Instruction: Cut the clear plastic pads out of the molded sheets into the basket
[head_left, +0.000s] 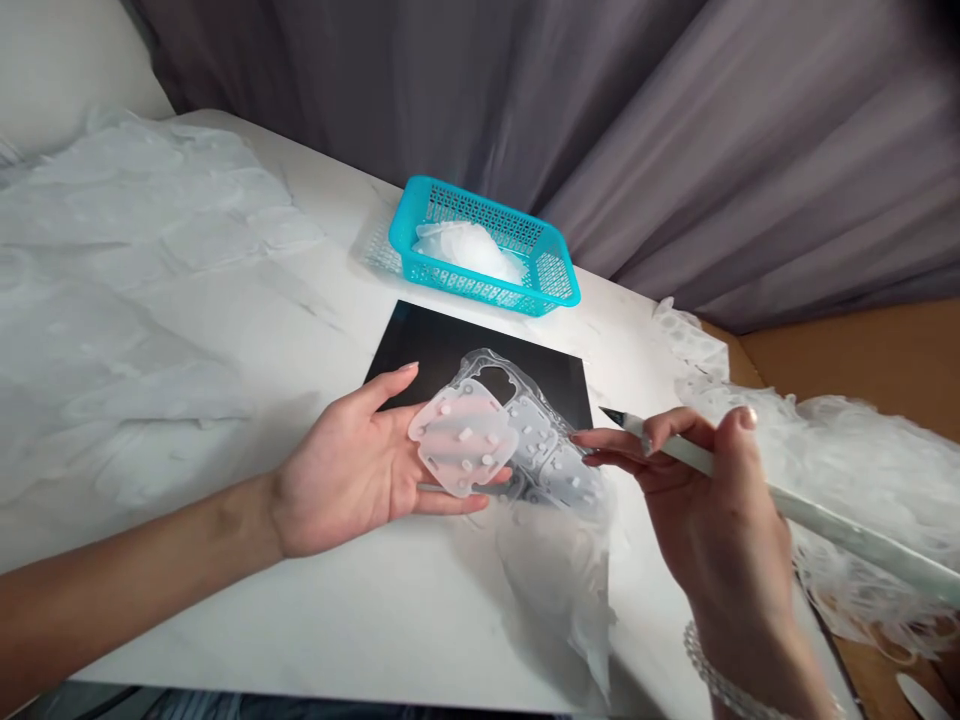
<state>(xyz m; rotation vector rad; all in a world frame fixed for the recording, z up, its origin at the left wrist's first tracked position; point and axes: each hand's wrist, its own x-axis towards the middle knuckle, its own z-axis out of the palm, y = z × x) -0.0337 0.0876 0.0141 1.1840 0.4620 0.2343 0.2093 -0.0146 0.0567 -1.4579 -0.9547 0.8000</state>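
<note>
Palm up, my left hand point(367, 465) supports a frosted, translucent rubbery piece point(466, 438) with small raised pegs, its fingers stretched out beneath. This piece is partly free of a clear moulded sheet point(559, 462) of similar shapes; whether it is still joined at its edge I cannot tell. An open cut-out shows in the sheet's upper part. My right hand point(712, 500) is closed around a white pen-like tool point(832, 525) with a dark pointed tip. Its lower fingers touch the right edge of the sheet. The sheet's lower end hangs over the table.
A black mat point(427, 335) lies beneath the sheet on the white table point(337, 610). Behind stands a blue basket point(487, 292) holding translucent pieces point(465, 248). Stacked sheets point(135, 220) cover the left side. Stringy scraps point(847, 450) pile up at right, by cardboard point(862, 365).
</note>
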